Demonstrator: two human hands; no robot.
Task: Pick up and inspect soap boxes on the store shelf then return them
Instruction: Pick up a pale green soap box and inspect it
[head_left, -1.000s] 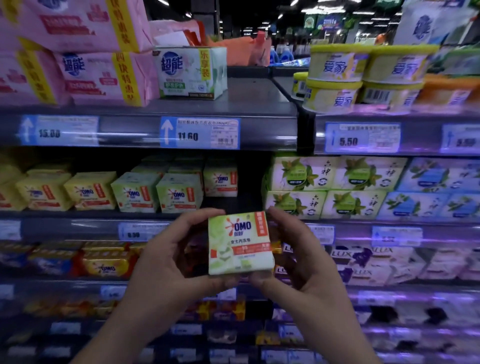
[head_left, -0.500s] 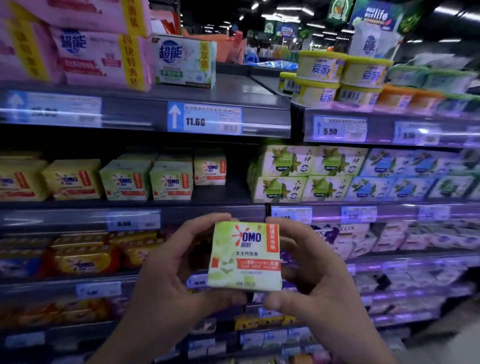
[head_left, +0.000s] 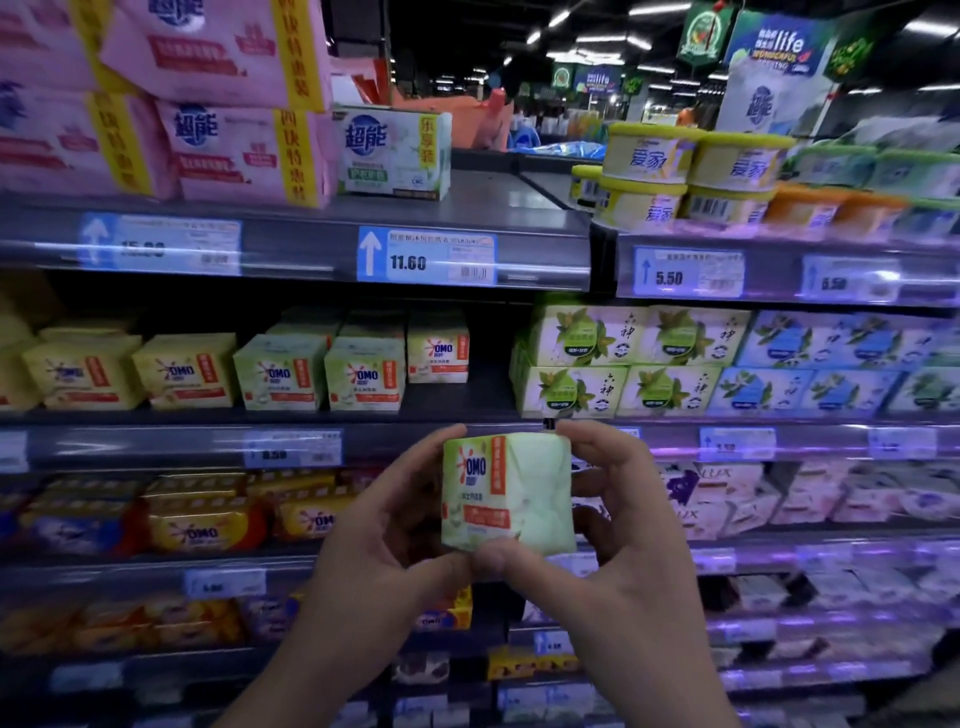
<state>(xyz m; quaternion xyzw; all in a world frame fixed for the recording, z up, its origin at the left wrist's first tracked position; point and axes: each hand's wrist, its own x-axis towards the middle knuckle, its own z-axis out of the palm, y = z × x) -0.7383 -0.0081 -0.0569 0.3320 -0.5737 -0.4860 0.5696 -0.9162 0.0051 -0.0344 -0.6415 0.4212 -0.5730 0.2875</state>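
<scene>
A green and white OMO soap box (head_left: 506, 496) is held in front of the shelves, at the lower middle of the head view. It is turned so its printed front faces left and a plain green side faces me. My left hand (head_left: 384, 525) grips its left edge, thumb under the bottom corner. My right hand (head_left: 618, 525) grips its right side, thumb meeting the left thumb below the box. On the shelf above stand more green OMO boxes (head_left: 363, 371), with a gap to their right in front of a set-back box (head_left: 438, 349).
Yellow OMO boxes (head_left: 182, 371) stand at the left of that shelf, green and blue leaf-printed boxes (head_left: 623, 364) at the right. Pink packs (head_left: 228, 145) and yellow tubs (head_left: 691, 171) fill the top shelf. Lower shelves hold wrapped bars (head_left: 202, 525) and LUX boxes (head_left: 717, 499).
Both hands have turned the soap box about its upright axis, so its front now faces left and a side shows. The view has shifted slightly, with the box held a little higher.
</scene>
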